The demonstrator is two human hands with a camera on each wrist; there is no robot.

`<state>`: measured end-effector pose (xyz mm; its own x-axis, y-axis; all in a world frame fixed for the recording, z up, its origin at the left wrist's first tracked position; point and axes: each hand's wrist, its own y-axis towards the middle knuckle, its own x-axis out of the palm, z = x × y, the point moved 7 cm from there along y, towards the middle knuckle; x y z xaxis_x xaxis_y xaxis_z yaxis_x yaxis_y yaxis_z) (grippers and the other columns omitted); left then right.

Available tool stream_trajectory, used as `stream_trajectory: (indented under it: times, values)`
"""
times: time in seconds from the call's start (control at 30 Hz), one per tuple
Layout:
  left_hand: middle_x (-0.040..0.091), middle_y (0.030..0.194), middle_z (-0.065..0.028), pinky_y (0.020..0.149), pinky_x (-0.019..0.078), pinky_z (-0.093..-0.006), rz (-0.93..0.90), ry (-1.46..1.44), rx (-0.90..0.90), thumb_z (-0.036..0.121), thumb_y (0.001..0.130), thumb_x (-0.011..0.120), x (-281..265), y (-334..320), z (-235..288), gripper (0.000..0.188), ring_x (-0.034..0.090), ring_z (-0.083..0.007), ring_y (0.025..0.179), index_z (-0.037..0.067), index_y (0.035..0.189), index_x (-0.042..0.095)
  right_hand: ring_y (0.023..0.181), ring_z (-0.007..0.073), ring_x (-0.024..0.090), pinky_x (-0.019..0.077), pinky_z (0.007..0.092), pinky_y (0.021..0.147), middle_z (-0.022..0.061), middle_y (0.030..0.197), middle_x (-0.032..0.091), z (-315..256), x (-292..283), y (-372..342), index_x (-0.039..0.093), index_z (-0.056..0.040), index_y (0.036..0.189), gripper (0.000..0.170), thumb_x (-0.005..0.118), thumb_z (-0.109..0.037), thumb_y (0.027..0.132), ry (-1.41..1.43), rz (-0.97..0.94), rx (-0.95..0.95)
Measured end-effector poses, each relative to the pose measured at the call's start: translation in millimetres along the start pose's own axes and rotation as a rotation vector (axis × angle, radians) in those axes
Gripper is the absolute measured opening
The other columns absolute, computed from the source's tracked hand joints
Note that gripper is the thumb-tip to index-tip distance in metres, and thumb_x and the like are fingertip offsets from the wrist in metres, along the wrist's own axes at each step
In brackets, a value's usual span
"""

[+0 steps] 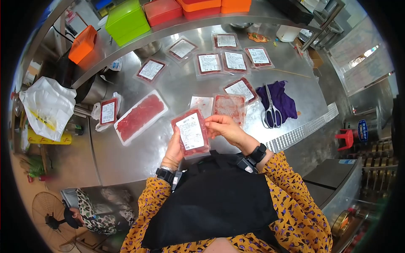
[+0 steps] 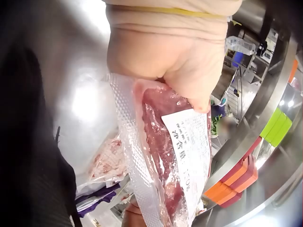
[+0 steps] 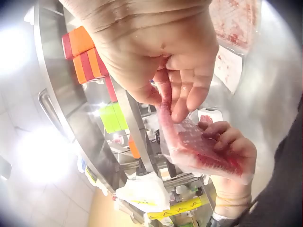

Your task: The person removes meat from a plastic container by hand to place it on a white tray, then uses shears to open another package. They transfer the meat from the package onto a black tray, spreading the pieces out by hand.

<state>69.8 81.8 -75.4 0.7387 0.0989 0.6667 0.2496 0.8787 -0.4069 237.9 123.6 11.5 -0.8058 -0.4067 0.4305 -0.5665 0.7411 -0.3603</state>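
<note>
A vacuum-sealed packet of red meat (image 1: pixel 190 133) with a white printed label is held up in front of the black apron. My left hand (image 1: pixel 172 152) grips it along its left side, the thumb over the label side in the left wrist view. My right hand (image 1: pixel 230 130) pinches its upper right edge between thumb and forefinger, as the right wrist view (image 3: pixel 163 71) also shows, with the other fingers bent alongside. Behind the right hand lies a flat clear pack with reddish residue (image 1: pixel 229 105), beside a white stained sheet (image 1: pixel 201 103).
On the steel table (image 1: pixel 139 162) lie several labelled meat packets (image 1: pixel 209 63), a white tray of red meat (image 1: pixel 142 118), scissors (image 1: pixel 272 111) and a purple cloth (image 1: pixel 282 101). A shelf above carries green (image 1: pixel 126 21) and orange boxes. Another person (image 1: pixel 99 213) is at lower left.
</note>
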Motion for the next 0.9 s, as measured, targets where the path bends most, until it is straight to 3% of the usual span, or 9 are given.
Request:
stream_trajectory:
  times: [0.17,0.27,0.37,0.47,0.57,0.6,0.7,0.8,0.9]
  values:
    - [0.057,0.132,-0.0113,0.098,0.0512,-0.0388,-0.015,-0.051,0.011,0.051,0.103,0.029,1.1,-1.8,1.0,0.061,0.06,-0.0233,0.116,0.005,0.141,0.041,0.076,0.0089,0.063,0.051,0.025,0.067,-0.0002,0.091,0.066,5.0,13.0,0.1,0.063,-0.0064,0.11,0.02,0.061,-0.02,0.095,0.102,-0.028,-0.026]
    - [0.058,0.13,-0.0099,0.098,0.0501,-0.0363,0.008,-0.006,0.07,0.043,0.104,0.037,1.7,-3.6,12.3,0.053,0.06,-0.0212,0.116,0.003,0.138,0.043,0.08,0.0095,0.063,0.0521,0.0264,0.069,-0.0003,0.097,0.065,13.2,2.2,2.2,0.061,-0.0076,0.113,0.022,0.059,-0.019,0.095,0.134,0.093,0.039]
    - [0.059,0.128,-0.0098,0.098,0.0486,-0.0341,-0.008,0.025,0.092,0.036,0.104,0.043,-0.4,-5.6,16.0,0.047,0.059,-0.0196,0.116,0.001,0.135,0.047,0.083,0.0103,0.063,0.053,0.0274,0.069,-0.0011,0.1,0.064,15.4,4.3,-0.6,0.058,-0.0094,0.11,0.019,0.058,-0.018,0.094,0.304,-0.066,0.081]
    - [0.06,0.127,-0.0105,0.098,0.049,-0.0341,-0.019,0.049,0.075,0.036,0.104,0.043,4.0,-10.3,18.9,0.047,0.059,-0.0201,0.116,0.0,0.133,0.049,0.08,0.0094,0.062,0.0514,0.025,0.068,-0.0017,0.091,0.063,18.2,18.9,-3.6,0.06,-0.0114,0.102,0.012,0.057,-0.02,0.094,0.329,-0.047,0.072]
    - [0.061,0.127,-0.0108,0.098,0.0492,-0.0349,0.019,-0.047,0.08,0.037,0.104,0.043,12.7,-9.6,18.7,0.047,0.059,-0.0204,0.116,0.0,0.132,0.05,0.075,0.0095,0.062,0.0517,0.0242,0.064,-0.0008,0.091,0.063,13.4,-4.6,2.2,0.058,-0.0096,0.102,0.01,0.061,-0.01,0.092,0.179,0.177,-0.152]
    - [0.061,0.127,-0.0107,0.098,0.0493,-0.0353,0.006,-0.079,0.079,0.037,0.104,0.043,13.4,-9.2,18.1,0.047,0.059,-0.0206,0.116,0.001,0.132,0.05,0.066,0.0073,0.057,0.0471,0.021,0.059,-0.0019,0.084,0.061,0.3,-8.2,-1.2,0.058,-0.0076,0.101,0.01,0.061,-0.006,0.091,0.048,0.224,-0.24]
    - [0.062,0.124,-0.0099,0.097,0.0497,-0.0348,0.047,-0.164,0.115,0.038,0.104,0.043,3.6,-9.5,15.5,0.047,0.06,-0.0201,0.113,0.001,0.132,0.051,0.062,0.0057,0.052,0.042,0.0194,0.055,-0.0025,0.079,0.057,-5.0,-17.3,-1.4,0.059,-0.0061,0.101,0.009,0.058,-0.004,0.092,-0.607,0.319,-0.486]
    - [0.063,0.122,-0.0082,0.095,0.0498,-0.0315,0.017,-0.099,0.138,0.038,0.103,0.046,7.8,-8.3,25.8,0.045,0.061,-0.017,0.109,0.002,0.13,0.052,0.066,0.0046,0.052,0.0421,0.0194,0.059,-0.0014,0.08,0.057,-1.2,-18.9,-7.7,0.062,-0.0049,0.104,0.014,0.055,-0.002,0.092,-0.332,0.324,-0.423]
    - [0.063,0.12,-0.0087,0.094,0.0501,-0.0311,0.005,-0.029,0.194,0.037,0.103,0.046,16.1,-10.7,35.2,0.045,0.062,-0.0164,0.108,0.001,0.129,0.053,0.084,0.0099,0.061,0.049,0.0233,0.068,0.0024,0.098,0.061,-17.9,-2.2,-15.5,0.055,-0.006,0.119,0.025,0.058,-0.014,0.096,-0.149,0.277,-0.376]
